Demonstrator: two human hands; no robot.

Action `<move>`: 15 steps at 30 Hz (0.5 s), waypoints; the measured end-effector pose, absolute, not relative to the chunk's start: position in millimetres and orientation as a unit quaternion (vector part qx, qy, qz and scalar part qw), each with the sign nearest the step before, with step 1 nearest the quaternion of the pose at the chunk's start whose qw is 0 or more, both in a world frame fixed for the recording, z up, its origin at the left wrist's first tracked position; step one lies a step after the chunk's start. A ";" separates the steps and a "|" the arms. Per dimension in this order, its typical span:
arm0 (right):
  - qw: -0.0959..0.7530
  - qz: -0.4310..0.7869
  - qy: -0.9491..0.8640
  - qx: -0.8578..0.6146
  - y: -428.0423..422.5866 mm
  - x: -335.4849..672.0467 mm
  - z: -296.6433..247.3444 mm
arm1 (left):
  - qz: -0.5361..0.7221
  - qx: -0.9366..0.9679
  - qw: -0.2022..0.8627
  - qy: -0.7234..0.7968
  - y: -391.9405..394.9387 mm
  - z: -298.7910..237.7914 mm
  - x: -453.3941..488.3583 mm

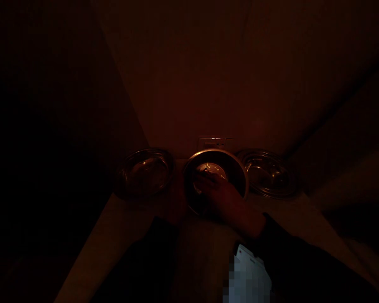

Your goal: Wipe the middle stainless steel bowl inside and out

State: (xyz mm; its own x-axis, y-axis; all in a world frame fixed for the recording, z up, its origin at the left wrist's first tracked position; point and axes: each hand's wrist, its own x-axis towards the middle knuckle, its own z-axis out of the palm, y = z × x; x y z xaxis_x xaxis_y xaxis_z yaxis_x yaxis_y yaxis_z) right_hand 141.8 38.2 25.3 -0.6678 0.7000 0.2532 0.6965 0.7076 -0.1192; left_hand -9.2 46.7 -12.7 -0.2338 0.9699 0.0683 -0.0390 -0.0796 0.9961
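Note:
The scene is very dark. A round metal bowl (pixel 241 168) stands in the middle of the table, with a bright reflection on its bottom. My right hand (pixel 222 195) reaches over the near right rim and down into this bowl. Its fingers look stretched out toward the bowl's floor, and I can make out nothing held in them. Just left of the bowl, my left hand (pixel 177 202) is barely visible in the shadow. Its fingers are lost in the dark, so whether it touches the bowl is unclear.
To the left sits a shiny metal dish (pixel 169 162); another metal dish (pixel 281 193) is on the right. A wall socket (pixel 215 142) is behind the bowl. A lit phone screen (pixel 249 273), partly blurred out, shows below my right forearm. The wooden table (pixel 91 248) narrows toward the wall.

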 end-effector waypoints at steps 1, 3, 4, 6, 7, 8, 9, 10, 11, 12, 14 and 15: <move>0.132 -0.004 -0.907 -0.399 39.1 143.0 27.2 | 0.583 0.438 0.440 0.524 45.5 -8.8 -7.6; 0.113 -0.023 -0.896 -0.429 40.4 146.1 32.0 | 0.580 0.417 0.462 0.526 43.2 -1.7 -4.6; 0.105 -0.035 -0.889 -0.444 40.7 147.8 34.1 | 0.579 0.405 0.471 0.528 42.4 0.9 -3.5; 0.090 -0.057 -0.879 -0.465 41.3 150.8 36.5 | 0.581 0.403 0.464 0.534 41.6 3.4 -2.8; 0.086 -0.065 -0.875 -0.472 41.5 151.9 36.5 | 0.583 0.410 0.454 0.535 41.7 3.5 -3.1; 0.085 -0.071 -0.873 -0.476 41.9 152.6 35.9 | 0.583 0.419 0.447 0.534 42.0 2.9 -3.8; 0.087 -0.073 -0.872 -0.475 42.3 152.9 34.8 | 0.581 0.431 0.437 0.534 42.5 1.8 -4.8; 0.091 -0.073 -0.874 -0.472 42.8 152.8 33.4 | 0.577 0.444 0.427 0.537 43.1 0.6 -5.7; 0.094 -0.071 -0.876 -0.467 43.4 152.5 32.2 | 0.572 0.451 0.418 0.542 43.6 -0.7 -6.5; 0.095 -0.068 -0.879 -0.463 43.9 152.0 31.3 | 0.569 0.455 0.413 0.547 43.9 -1.7 -7.1; 0.091 -0.060 -0.885 -0.453 44.4 151.2 31.5 | 0.568 0.461 0.401 0.551 43.9 -2.5 -7.1; 0.088 -0.057 -0.888 -0.448 44.1 151.1 32.6 | 0.568 0.461 0.402 0.551 43.5 -2.3 -6.7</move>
State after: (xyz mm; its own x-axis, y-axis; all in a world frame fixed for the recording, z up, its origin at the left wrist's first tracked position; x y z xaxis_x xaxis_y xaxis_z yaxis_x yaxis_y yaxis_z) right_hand 151.1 44.1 32.6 -0.5830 0.7855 0.2075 0.8056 0.5920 0.0229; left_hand -6.7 43.5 -2.3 -0.2520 0.9643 0.0815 0.0510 -0.0709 0.9962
